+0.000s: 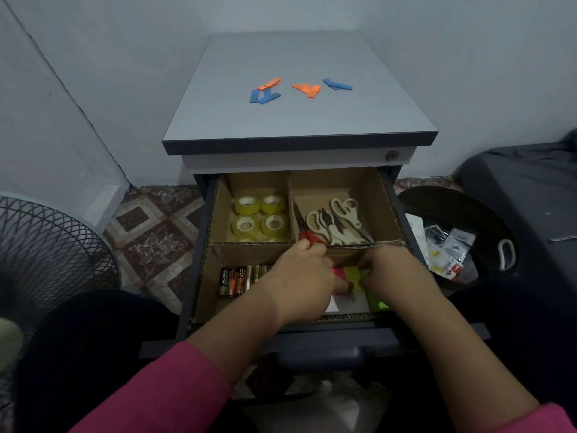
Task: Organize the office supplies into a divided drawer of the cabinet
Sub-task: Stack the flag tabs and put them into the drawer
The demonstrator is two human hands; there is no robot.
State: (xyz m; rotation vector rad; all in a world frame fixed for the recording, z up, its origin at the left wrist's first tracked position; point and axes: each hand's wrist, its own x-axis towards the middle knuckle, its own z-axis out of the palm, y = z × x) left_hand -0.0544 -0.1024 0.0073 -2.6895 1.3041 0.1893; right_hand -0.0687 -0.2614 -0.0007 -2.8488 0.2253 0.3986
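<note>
Reaching into the front right part of the drawer point(204, 245), both hands fuss with bright sticky notes point(356, 276). The left hand point(303, 276) and right hand point(393, 273) curl fingers on the notes, likely to line them up. Batteries point(237, 280) lie in a row beside them. Behind sit tape rolls point(260, 215) and scissors point(337, 220), each kind in its own box. Paper strips point(299, 89) wait on top of the cabinet point(218, 129).

Wire fan guard point(46, 251) at left, bin w/ trash point(452, 245) at right
</note>
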